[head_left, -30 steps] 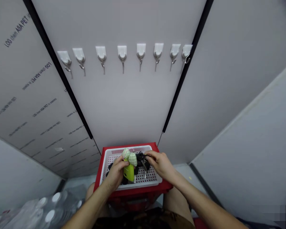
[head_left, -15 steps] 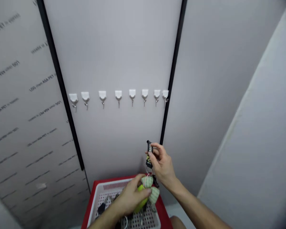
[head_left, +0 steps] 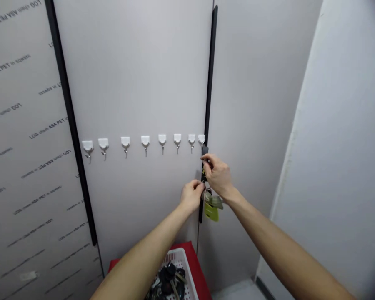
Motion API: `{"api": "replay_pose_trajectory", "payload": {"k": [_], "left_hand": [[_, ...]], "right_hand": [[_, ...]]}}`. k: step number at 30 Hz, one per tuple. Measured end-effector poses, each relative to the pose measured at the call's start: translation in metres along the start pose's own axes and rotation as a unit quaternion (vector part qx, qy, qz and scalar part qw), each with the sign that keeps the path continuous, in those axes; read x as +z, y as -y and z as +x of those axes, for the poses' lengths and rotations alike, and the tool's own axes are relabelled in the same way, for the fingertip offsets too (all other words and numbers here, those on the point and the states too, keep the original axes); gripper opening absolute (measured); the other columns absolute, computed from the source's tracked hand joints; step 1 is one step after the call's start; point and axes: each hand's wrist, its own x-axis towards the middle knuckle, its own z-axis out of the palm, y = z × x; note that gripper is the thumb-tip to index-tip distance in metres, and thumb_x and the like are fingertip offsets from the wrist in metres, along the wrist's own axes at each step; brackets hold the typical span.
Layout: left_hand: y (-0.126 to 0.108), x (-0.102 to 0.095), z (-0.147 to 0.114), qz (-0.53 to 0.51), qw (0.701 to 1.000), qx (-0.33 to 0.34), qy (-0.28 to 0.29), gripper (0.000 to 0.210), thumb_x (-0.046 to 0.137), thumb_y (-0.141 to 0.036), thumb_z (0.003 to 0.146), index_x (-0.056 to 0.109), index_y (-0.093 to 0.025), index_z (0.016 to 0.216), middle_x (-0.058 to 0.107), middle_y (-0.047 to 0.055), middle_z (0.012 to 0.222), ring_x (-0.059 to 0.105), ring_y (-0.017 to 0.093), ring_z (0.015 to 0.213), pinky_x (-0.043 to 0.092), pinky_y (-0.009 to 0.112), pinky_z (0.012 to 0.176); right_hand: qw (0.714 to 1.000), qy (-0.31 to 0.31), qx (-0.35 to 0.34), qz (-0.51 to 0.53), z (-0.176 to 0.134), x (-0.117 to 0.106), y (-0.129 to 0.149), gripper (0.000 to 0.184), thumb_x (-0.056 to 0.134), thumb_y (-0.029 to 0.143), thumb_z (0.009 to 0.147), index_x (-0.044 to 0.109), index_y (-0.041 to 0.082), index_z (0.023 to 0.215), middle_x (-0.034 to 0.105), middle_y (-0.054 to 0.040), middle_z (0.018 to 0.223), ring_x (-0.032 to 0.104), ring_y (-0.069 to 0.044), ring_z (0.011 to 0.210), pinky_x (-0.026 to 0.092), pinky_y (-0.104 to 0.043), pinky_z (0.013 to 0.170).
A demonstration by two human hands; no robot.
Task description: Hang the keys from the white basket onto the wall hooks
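My right hand [head_left: 218,173] pinches the dark strap of a keychain [head_left: 211,211] close below the rightmost white hook [head_left: 201,139]. Whether the strap touches that hook I cannot tell. Lower down, my left hand [head_left: 192,193] is closed at the keychain's ring, its fingertips touching it. A lime-green tag and a pale green fabric piece dangle under both hands. The rest of the white hooks, such as this one [head_left: 177,139], run leftward in a row on the pale wall panel and carry nothing.
Below my left forearm stands a white perforated basket [head_left: 190,273] with several keys [head_left: 171,277] in it, on a red stool or box [head_left: 195,258]. Black strips [head_left: 71,121] edge the wall panel. A side wall [head_left: 337,137] rises at the right.
Both hands have risen from over the basket to the rightmost hook, bringing the keychain with them. The left hand has shifted from the fabric piece to the ring. The view has shifted too.
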Motion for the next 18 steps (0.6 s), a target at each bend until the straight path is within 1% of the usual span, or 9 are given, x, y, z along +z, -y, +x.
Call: {"api": "replay_pose_trajectory", "payload": {"k": [4,7,10,14,16,18], "left_hand": [[-0.003,0.013,0.019,-0.035,0.999,-0.023,-0.007,0.016,0.039,-0.02,0.066,0.051,-0.014,0.057,0.052,-0.003,0.051,0.044,0.007,0.05,0.034,0.017,0.049],[-0.004,0.02,0.028,-0.055,0.998,-0.038,-0.011,0.016,0.039,-0.02,0.067,0.05,-0.015,0.057,0.052,-0.002,0.051,0.044,0.007,0.048,0.034,0.017,0.048],[-0.003,0.022,0.034,-0.066,0.997,-0.048,-0.01,0.016,0.037,-0.019,0.067,0.048,-0.014,0.056,0.052,-0.001,0.052,0.044,0.007,0.047,0.034,0.018,0.047],[0.001,0.022,0.033,-0.071,0.996,-0.055,-0.004,0.015,0.036,-0.018,0.067,0.045,-0.015,0.056,0.053,-0.001,0.054,0.045,0.007,0.047,0.033,0.018,0.046],[0.002,0.022,0.032,-0.072,0.996,-0.057,0.001,0.014,0.037,-0.018,0.066,0.045,-0.015,0.055,0.052,-0.001,0.052,0.043,0.007,0.046,0.033,0.017,0.045],[0.001,0.023,0.03,-0.072,0.996,-0.058,0.007,0.014,0.038,-0.018,0.066,0.045,-0.015,0.054,0.05,-0.001,0.051,0.042,0.006,0.044,0.032,0.017,0.043]], "right_hand": [[0.997,0.032,0.004,-0.073,0.02,0.001,-0.018,0.02,0.034,0.016,0.07,0.051,0.016,0.081,0.059,-0.0041,0.073,0.052,-0.012,0.063,0.035,-0.021,0.057],[0.991,0.056,0.023,-0.12,0.029,0.003,-0.023,0.021,0.033,0.015,0.071,0.051,0.017,0.082,0.059,-0.0039,0.073,0.052,-0.013,0.062,0.034,-0.021,0.054],[0.984,0.09,0.027,-0.152,0.033,0.005,-0.023,0.023,0.032,0.014,0.071,0.05,0.018,0.083,0.059,-0.004,0.073,0.052,-0.014,0.062,0.033,-0.021,0.052],[0.977,0.135,0.003,-0.166,0.031,0.009,-0.027,0.025,0.03,0.011,0.07,0.05,0.017,0.084,0.059,-0.0044,0.078,0.051,-0.014,0.065,0.033,-0.022,0.053],[0.978,0.133,0.002,-0.161,0.03,0.01,-0.03,0.027,0.03,0.009,0.069,0.05,0.017,0.085,0.058,-0.0048,0.081,0.051,-0.014,0.068,0.033,-0.022,0.055],[0.983,0.111,0.004,-0.147,0.029,0.009,-0.032,0.028,0.029,0.008,0.069,0.05,0.016,0.086,0.057,-0.0055,0.086,0.05,-0.014,0.072,0.034,-0.022,0.058]]}}
